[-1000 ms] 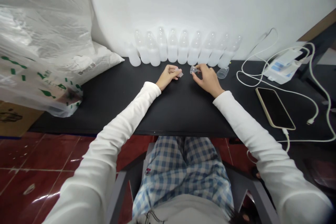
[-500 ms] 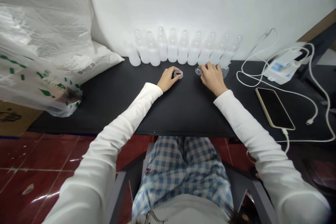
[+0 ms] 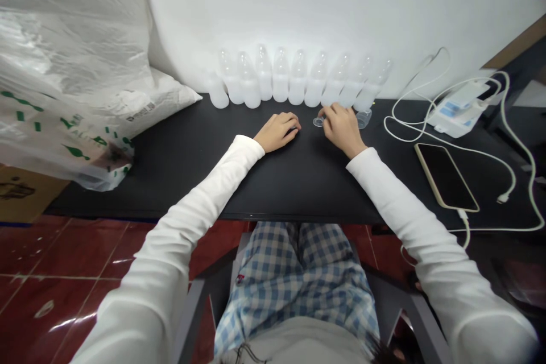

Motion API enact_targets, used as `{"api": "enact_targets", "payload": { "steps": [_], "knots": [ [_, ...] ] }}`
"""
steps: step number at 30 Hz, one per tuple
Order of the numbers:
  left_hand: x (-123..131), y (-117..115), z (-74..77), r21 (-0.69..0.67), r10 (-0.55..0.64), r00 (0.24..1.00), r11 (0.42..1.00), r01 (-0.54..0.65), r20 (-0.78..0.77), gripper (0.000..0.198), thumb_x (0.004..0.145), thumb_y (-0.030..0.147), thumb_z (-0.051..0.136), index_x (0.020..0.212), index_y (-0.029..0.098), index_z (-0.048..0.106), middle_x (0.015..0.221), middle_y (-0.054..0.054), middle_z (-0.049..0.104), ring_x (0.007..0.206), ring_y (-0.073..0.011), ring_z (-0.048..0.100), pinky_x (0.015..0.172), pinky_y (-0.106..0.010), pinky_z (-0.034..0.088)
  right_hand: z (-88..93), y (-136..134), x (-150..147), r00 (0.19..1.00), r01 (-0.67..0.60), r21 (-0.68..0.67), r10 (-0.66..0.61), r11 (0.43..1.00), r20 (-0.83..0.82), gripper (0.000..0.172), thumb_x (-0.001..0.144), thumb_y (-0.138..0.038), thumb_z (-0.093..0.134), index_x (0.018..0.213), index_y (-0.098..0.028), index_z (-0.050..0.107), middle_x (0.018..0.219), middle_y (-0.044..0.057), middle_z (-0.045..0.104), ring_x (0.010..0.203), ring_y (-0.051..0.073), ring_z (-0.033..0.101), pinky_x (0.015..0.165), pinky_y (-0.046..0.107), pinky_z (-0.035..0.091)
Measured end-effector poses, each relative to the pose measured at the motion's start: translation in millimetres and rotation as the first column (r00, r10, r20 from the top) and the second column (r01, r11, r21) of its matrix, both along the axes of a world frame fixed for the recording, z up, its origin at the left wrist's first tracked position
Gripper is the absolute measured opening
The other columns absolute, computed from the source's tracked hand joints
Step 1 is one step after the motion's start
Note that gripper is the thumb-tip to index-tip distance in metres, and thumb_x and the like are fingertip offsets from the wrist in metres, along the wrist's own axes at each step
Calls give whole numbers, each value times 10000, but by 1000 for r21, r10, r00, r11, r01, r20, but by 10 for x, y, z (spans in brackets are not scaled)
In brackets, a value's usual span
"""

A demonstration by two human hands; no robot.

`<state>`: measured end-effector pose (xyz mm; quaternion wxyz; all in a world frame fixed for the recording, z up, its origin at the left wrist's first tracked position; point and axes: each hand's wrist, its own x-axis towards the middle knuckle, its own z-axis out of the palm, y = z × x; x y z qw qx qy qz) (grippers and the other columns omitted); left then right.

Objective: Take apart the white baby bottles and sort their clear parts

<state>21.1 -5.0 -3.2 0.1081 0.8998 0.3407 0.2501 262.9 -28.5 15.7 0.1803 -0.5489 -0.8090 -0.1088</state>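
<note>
My left hand (image 3: 279, 132) rests low over the black table, its fingers curled around a clear plastic ring. The ring is mostly hidden; only a small bit shows by the fingertips. To its right, my right hand (image 3: 342, 129) is closed with the thumb and fingertips at a small clear flanged plastic piece (image 3: 318, 121); the rest of that piece is under the fingers. A clear domed cap (image 3: 364, 118) lies beside the right hand, partly covered by it. Just behind the hands stand several frosted bottles (image 3: 280, 84), most with clear domed tops.
A large white plastic bag (image 3: 77, 28) and a green-printed bag (image 3: 63, 142) fill the left side. At the right lie a phone (image 3: 446, 176), a white power strip (image 3: 456, 111) and looping white cables (image 3: 473, 148). A white wall (image 3: 324, 0) rises behind the bottles.
My left hand has rolled over the ring and now covers most of it. My right hand has shifted slightly toward me, and the flanged piece moved a little left and nearer.
</note>
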Motion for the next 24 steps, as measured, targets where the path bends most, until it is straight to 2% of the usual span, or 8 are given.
{"api": "enact_targets", "payload": {
  "steps": [3, 7, 15, 21, 24],
  "knots": [
    [-11, 30, -38, -13, 41, 999, 999, -41, -6, 299, 1009, 278, 510, 1229, 191, 693, 1457, -168, 652, 1355, -347, 598, 1122, -507, 444, -42, -6, -34, 998, -45, -36, 47, 998, 39, 359, 987, -164, 396, 1155, -164, 714, 1079, 175, 687, 1035, 340, 621, 927, 465, 401],
    [-50, 95, -117, -67, 143, 989, 988, -140, 42, 382, 971, 243, 555, 1330, 158, 654, 1588, -193, 564, 1501, -351, 506, 1218, -525, 396, -159, 35, 7, 997, -41, -12, 41, 999, 64, 389, 964, -157, 425, 1215, -160, 722, 1123, 186, 698, 969, 322, 618, 883, 456, 397],
    [-87, 221, -248, -117, 168, 980, 981, -156, 108, 451, 963, 273, 573, 1384, 127, 642, 1666, -204, 481, 1588, -360, 419, 1278, -547, 371, -211, 65, 53, 994, 100, -3, -100, 995, 46, 424, 995, -198, 413, 1280, -115, 715, 1186, 238, 672, 1065, 373, 601, 901, 493, 399],
    [-76, 152, -172, -53, 237, 971, 970, -237, 5, 474, 997, 273, 520, 1447, 135, 579, 1687, -212, 441, 1588, -338, 425, 1287, -536, 375, -203, 36, 46, 982, 188, -22, -187, 982, 41, 455, 1018, -211, 399, 1354, -115, 691, 1209, 246, 651, 1120, 380, 575, 923, 494, 397],
    [-133, 178, -120, 0, 350, 934, 936, -351, 69, 466, 1014, 292, 510, 1460, 159, 545, 1635, -216, 491, 1569, -334, 448, 1297, -518, 372, -180, 18, 33, 977, 208, -27, -207, 978, 43, 456, 1024, -213, 392, 1351, -140, 702, 1212, 237, 646, 1125, 374, 571, 927, 485, 389]
  ]
}}
